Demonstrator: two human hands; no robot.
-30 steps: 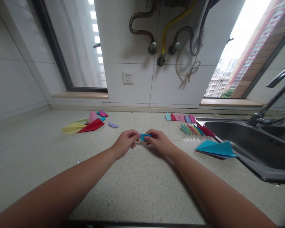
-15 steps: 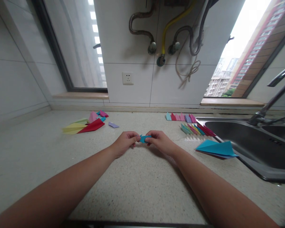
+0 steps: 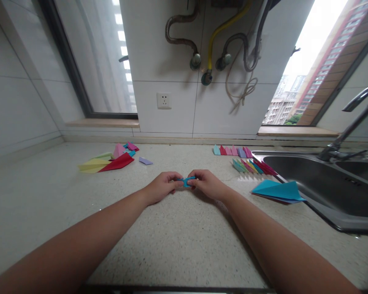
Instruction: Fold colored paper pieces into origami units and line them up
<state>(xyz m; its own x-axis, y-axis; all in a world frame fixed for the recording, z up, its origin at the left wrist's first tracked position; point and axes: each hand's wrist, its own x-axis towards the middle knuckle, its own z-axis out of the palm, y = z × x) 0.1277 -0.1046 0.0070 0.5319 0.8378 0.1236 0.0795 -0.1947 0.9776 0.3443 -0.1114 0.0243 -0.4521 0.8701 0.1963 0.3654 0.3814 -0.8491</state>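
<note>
A small piece of folded blue paper [image 3: 185, 182] is held just above the counter, in the middle of the head view. My left hand [image 3: 164, 187] pinches its left end between thumb and fingers. On the other end, my right hand [image 3: 205, 182] is closed with its thumb pressed on the paper. Fingers cover much of the piece, so its full shape is hidden. Nearest to my left hand lies a small lilac folded paper [image 3: 145, 161], flat on the counter.
Left, yellow and red paper planes [image 3: 116, 162] lie beside small pink and blue folded pieces [image 3: 131, 147]. Right are a row of small folded papers [image 3: 233, 150], a second colourful row [image 3: 254, 167], a blue paper plane [image 3: 278, 190] and a steel sink [image 3: 317, 204] with a tap [image 3: 352, 122].
My left thumb and fingers have shifted slightly right and down along the blue paper, covering more of its left end. My right hand keeps its hold. The view has moved a little.
</note>
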